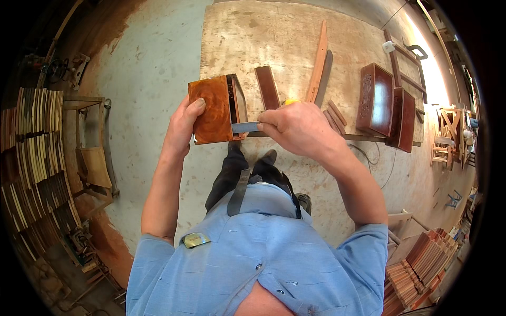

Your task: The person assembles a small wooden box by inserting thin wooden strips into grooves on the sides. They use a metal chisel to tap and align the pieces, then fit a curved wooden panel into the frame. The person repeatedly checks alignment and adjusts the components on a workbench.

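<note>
My left hand grips a small wooden box by its left side, thumb on the glossy orange-brown, swirl-grained face. The box's right side shows a dark gap and a lighter wooden edge. In my right hand a flat grey-blue strip is pinched between thumb and fingers. Its left end meets the lower right edge of the box; whether it goes inside I cannot tell. Something yellow shows just behind my right hand, mostly hidden by it.
A plywood-topped table lies ahead, bearing a reddish-brown board, a long curved wooden piece, small wooden strips and dark red drawers. A wooden trolley and stacked slats stand left; more stacked wood is lower right.
</note>
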Demonstrator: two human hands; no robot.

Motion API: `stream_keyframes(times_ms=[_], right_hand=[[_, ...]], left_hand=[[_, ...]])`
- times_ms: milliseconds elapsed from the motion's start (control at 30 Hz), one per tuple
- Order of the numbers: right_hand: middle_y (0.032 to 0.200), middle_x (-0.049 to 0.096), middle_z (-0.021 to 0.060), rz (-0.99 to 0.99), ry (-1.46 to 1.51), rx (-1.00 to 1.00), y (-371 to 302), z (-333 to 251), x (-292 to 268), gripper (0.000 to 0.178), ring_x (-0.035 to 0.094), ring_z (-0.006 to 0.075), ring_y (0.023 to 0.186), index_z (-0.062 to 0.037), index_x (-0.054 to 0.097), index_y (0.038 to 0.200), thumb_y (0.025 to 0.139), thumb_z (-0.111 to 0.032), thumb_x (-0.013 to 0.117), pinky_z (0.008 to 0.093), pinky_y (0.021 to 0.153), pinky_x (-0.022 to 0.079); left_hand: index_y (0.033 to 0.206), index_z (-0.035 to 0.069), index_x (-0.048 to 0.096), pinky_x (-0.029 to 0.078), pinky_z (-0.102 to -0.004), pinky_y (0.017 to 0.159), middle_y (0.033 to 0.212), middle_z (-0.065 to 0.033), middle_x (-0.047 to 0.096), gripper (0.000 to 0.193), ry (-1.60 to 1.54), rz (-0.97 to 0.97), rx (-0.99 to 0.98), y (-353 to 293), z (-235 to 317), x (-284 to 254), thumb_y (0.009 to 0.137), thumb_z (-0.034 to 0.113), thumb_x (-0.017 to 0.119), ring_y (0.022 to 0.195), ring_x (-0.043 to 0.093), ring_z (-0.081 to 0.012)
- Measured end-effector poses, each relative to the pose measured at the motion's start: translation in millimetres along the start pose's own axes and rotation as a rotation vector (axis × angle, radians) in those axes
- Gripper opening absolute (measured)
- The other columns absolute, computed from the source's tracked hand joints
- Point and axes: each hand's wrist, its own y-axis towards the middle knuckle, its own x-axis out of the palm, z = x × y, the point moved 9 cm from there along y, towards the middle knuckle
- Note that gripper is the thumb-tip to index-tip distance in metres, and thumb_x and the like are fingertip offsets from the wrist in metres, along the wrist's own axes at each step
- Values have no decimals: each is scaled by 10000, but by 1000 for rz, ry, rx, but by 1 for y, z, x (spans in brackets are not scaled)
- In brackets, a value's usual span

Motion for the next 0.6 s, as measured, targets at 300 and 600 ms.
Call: stream_keyframes(times_ms=[300, 600], right_hand=[[684, 672, 138, 42, -6, -6, -4, -2, 0, 180, 679, 350, 666, -113, 732, 881, 916, -251, 622, 471, 631, 552], [685, 670, 144, 19, 2, 9, -4, -2, 0, 190, 678, 355, 671, -110, 728, 875, 923, -257, 617, 475, 633, 548]], left_hand=[[1415, -13, 481, 416, -348, 1074, 1336, -116, 575, 616, -3, -11, -13, 0, 0, 1, 952, 384, 559, 1241, 544, -198], [1413, -11, 480, 421, -351, 1073, 1343, -124, 578, 601, -17, -4, -19, -1, 1, 2, 958, 374, 555, 1246, 549, -203]])
